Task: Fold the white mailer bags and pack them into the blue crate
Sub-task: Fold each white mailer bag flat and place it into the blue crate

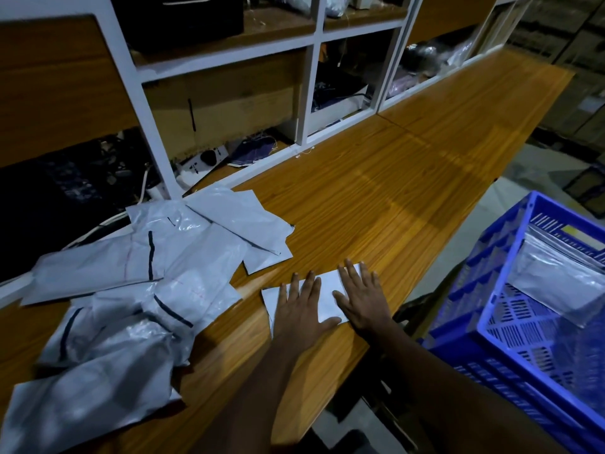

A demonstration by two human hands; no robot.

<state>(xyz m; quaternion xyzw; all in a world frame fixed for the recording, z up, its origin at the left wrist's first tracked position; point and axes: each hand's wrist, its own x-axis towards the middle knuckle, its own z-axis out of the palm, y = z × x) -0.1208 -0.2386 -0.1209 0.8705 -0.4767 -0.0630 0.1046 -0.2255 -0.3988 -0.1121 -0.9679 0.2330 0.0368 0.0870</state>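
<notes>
A folded white mailer bag [327, 294] lies flat on the wooden counter [393, 198] near its front edge. My left hand [301, 312] presses on its left half with fingers straight and spread. My right hand [361, 298] presses flat on its right half. A loose pile of unfolded white mailer bags [137, 280] covers the counter to the left. The blue crate [510, 299] stands at the right, below the counter's edge, with a folded mailer bag [556, 283] leaning inside against its far wall.
White-framed shelving [307, 93] with cardboard boxes, cables and a power strip [204, 158] runs along the back of the counter. The counter stretches away to the upper right. Dark floor and stacked boxes lie beyond the crate.
</notes>
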